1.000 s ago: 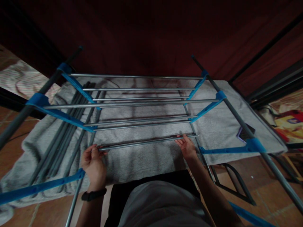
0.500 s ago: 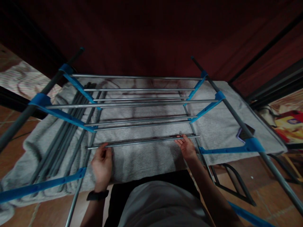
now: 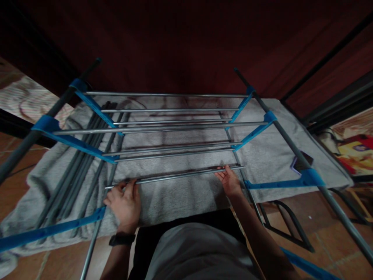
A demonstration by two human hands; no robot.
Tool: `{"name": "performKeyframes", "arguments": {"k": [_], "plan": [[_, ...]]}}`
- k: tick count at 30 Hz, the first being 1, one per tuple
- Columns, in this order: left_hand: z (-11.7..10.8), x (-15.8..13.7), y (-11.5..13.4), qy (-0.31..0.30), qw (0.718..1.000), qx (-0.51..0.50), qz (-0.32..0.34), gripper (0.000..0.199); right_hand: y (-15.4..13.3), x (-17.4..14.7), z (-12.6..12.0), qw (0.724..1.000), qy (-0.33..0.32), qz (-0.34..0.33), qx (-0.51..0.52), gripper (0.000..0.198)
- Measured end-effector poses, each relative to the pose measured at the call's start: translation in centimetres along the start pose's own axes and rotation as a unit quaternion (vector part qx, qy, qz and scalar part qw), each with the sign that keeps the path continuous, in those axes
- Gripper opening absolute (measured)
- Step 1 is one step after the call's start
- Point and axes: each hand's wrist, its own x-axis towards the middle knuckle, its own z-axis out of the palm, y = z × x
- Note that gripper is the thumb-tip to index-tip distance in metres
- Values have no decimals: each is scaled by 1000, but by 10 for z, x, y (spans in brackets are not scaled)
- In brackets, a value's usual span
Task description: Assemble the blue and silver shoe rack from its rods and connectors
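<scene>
A thin metal rod (image 3: 177,175) spans between my two hands, above a grey blanket (image 3: 175,202). Near the rod's left end, my left hand (image 3: 124,200) is closed round it. The fingers of my right hand (image 3: 229,179) pinch it a little short of its right end. Just below my left hand is the tip of a blue plastic bracket (image 3: 52,229); a matching bracket (image 3: 276,185) sits beyond the rod's right end. Ahead stands a rack frame of grey tubes, where similar rods (image 3: 175,128) bridge pairs of blue brackets. Both rod ends look apart from the brackets.
Several loose grey tubes (image 3: 78,175) lie on the blanket at the left. A dark flat object (image 3: 301,161) rests on the right, behind a frame tube. Dark red fabric (image 3: 175,46) hangs at the back. A black metal frame (image 3: 288,229) stands on the tiled floor.
My left hand has turned and shifted its fingers further along the rod toward its left end. That end has dipped slightly toward me. My right hand has stayed nearly still.
</scene>
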Motion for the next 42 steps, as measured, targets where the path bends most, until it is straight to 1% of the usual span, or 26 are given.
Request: {"name": "performKeyframes", "arguments": {"k": [3, 8, 11, 15, 19, 22, 27, 30, 35, 38, 42], "plan": [[2, 1, 2, -3, 999, -10, 53, 26, -1, 0, 0, 1000, 0, 6, -2, 20], [8, 4, -2, -67, 981, -43, 178, 29, -2, -1, 0, 1000, -10, 10, -8, 19], [11, 4, -4, -96, 971, -28, 216, 32, -2, -3, -2, 1000, -28, 6, -5, 17], [10, 5, 2, -112, 966, -25, 233, 31, -2, -4, -5, 998, -57, 1, -2, 15], [9, 6, 13, -110, 958, -20, 266, 29, 0, -2, -7, 998, -65, -6, -6, 16], [11, 6, 20, -104, 948, -18, 300, 28, 1, -1, -7, 998, -65, -7, -6, 18], [15, 5, 30, -97, 936, -17, 338, 25, 3, -1, -6, 999, -53, -9, 2, 20], [16, 4, 33, -92, 934, -20, 345, 25, 3, 1, -6, 999, -41, -5, 9, 21], [18, 2, 31, -84, 937, -13, 340, 27, 4, 2, -5, 1000, -28, -3, 7, 25], [17, 2, 30, -84, 937, -6, 340, 28, 4, 1, -5, 999, -39, -9, 1, 23], [17, 3, 30, -80, 935, -3, 346, 30, 3, -2, -7, 997, -71, -17, -5, 21]]}}
